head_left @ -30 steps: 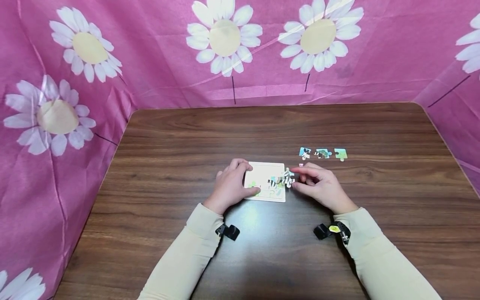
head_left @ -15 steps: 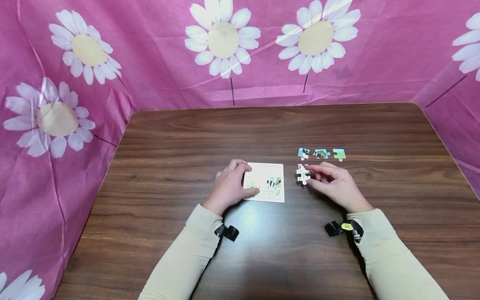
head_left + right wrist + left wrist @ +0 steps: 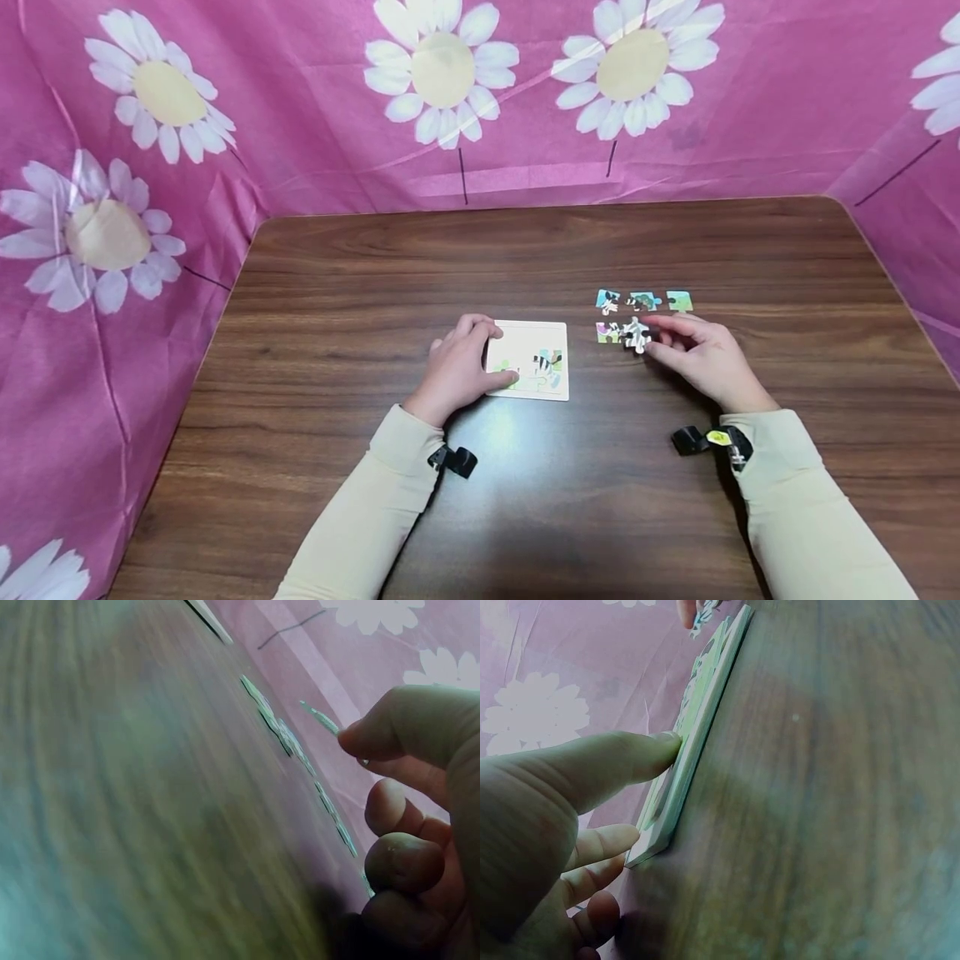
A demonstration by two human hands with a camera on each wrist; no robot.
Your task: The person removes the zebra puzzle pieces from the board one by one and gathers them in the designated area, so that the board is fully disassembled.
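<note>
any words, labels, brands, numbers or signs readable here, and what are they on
No text can be read in any view.
Yellow label on the right wrist device: any mark is too small to read.
Puzzle board, held piece and loose pieces: pictures, no legible lettering.
Pink cloth: printed flowers, no legible lettering.

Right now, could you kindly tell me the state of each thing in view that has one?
Puzzle tray: flat on the table, partly filled, held at its left side by the left grip.
Black-and-white piece: pinched in the right grip, raised off the table.
Three upper pieces: flat on the table, apart.
Pink-and-green piece: loose on the table.
Pink cloth: hanging, creased.
</note>
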